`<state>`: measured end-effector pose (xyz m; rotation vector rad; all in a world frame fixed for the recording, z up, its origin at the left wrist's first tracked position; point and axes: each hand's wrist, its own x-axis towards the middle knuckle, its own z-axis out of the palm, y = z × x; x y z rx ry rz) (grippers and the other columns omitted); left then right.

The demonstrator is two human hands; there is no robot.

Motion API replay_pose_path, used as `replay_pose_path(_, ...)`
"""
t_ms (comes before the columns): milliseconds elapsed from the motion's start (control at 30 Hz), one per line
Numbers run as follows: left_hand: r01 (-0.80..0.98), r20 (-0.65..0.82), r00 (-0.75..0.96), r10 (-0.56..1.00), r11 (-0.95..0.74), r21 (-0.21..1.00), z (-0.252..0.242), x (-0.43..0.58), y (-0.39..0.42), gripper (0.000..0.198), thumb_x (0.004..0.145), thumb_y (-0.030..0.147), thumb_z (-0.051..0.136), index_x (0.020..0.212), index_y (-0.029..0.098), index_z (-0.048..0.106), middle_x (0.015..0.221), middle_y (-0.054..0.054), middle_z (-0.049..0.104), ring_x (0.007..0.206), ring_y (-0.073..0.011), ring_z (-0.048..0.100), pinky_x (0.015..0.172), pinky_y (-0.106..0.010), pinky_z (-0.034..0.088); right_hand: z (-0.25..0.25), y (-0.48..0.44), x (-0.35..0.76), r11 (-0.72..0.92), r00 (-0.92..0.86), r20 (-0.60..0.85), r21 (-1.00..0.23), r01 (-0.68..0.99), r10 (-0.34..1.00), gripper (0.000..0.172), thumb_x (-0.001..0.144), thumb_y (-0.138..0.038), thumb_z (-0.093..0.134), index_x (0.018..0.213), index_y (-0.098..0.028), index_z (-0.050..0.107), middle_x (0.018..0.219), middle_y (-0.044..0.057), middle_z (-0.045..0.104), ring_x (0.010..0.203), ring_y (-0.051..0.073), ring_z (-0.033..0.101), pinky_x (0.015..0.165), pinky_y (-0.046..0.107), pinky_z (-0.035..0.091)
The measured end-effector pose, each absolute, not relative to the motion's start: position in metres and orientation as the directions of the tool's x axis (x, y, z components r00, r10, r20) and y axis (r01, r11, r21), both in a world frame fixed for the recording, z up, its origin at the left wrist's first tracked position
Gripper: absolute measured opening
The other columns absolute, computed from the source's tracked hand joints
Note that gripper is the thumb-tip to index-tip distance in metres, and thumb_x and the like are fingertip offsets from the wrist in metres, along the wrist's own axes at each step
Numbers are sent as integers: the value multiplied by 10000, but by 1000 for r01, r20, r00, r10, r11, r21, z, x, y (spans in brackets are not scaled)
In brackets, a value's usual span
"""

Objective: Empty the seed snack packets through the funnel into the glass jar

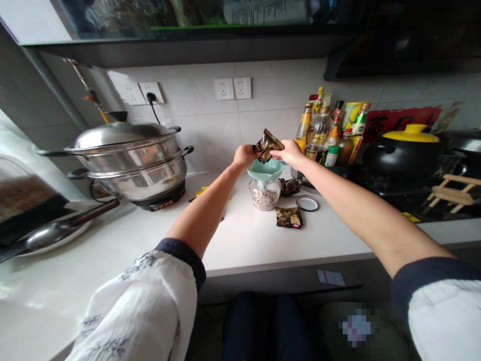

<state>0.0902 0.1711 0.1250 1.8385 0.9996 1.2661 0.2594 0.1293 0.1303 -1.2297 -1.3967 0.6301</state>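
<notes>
Both my hands hold a small dark foil packet [267,144] above a pale green funnel [265,170]. My left hand [244,155] pinches its left side and my right hand [291,152] pinches its right side. The funnel sits in the mouth of a small glass jar [265,194] that holds pale seeds or grains. On the white counter [248,235] by the jar lie two more dark packets, one [289,217] in front and one [291,186] beside the jar, and a round white lid [307,203].
A large steel steamer pot [128,155] on an electric base stands at the left, with a ladle [56,233] on a plate nearer me. Sauce bottles [326,135] cluster right of the jar. A black pot with a yellow lid [404,145] sits on the stove.
</notes>
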Motion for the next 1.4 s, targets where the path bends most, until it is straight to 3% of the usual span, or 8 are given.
replay_pose_path(167, 204, 448, 250, 859, -499, 843, 127, 87, 168, 212, 602, 239, 725, 723, 73, 673, 582, 9, 592, 596, -95, 502, 562, -199, 357, 137, 127, 259, 280, 202, 339, -920, 273, 919, 189, 746, -30, 638, 764, -172, 513, 577, -30, 610, 586, 123, 660, 669, 282, 592)
replay_pose_path(300, 334, 479, 184, 858, -513, 791, 133, 91, 168, 208, 577, 256, 742, 626, 73, 655, 529, 17, 538, 589, -95, 474, 542, -198, 321, 138, 125, 257, 303, 189, 369, -903, 303, 910, 169, 765, -21, 608, 745, -165, 521, 563, -17, 610, 578, 137, 659, 657, 308, 593)
replay_pose_path(667, 460, 506, 111, 855, -496, 737, 134, 91, 160, 313, 546, 350, 781, 500, 108, 587, 448, 49, 342, 536, -67, 333, 510, -229, 218, 137, 122, 259, 306, 242, 345, -934, 185, 907, 214, 719, -22, 682, 658, -158, 528, 520, -37, 592, 535, 119, 642, 634, 277, 600)
replay_pose_path(1133, 444, 506, 82, 859, -486, 753, 125, 89, 172, 377, 520, 451, 764, 527, 121, 582, 475, 43, 355, 548, -74, 314, 516, -232, 220, 138, 120, 261, 306, 278, 352, -932, 196, 894, 225, 697, -23, 703, 653, -156, 527, 549, -31, 600, 561, 125, 650, 669, 294, 596)
replay_pose_path(1400, 445, 493, 77, 866, -473, 761, 125, 87, 171, 338, 531, 398, 776, 538, 120, 584, 477, 49, 365, 556, -76, 337, 519, -224, 231, 136, 119, 258, 295, 258, 348, -929, 223, 901, 207, 718, -21, 672, 661, -164, 533, 544, -32, 600, 584, 128, 656, 688, 293, 591)
